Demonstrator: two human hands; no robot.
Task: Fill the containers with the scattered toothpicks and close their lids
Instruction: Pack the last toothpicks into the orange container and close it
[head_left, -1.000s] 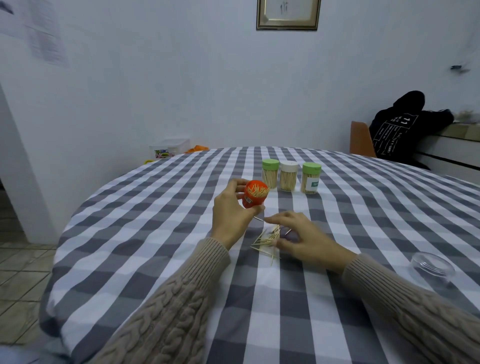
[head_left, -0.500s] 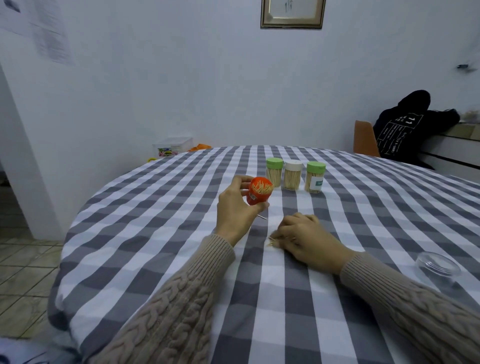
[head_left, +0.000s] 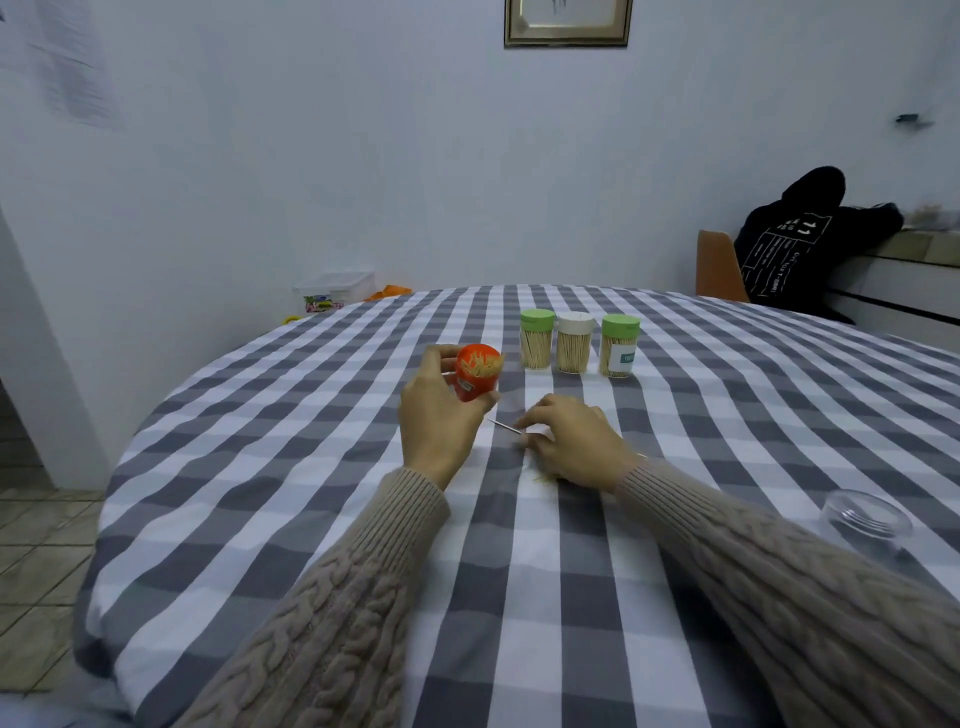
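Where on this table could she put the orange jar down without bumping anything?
The checked cloth left of the left hand is bare out to the table edge, as is the stretch between the three lidded jars and the clear lid. It is crowded around the right hand, over loose toothpicks.

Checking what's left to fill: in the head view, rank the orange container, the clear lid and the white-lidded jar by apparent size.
1. clear lid, though it sits nearest the camera, so this is unsure.
2 and 3. white-lidded jar and orange container in the left hand look alike; I will not rank them.
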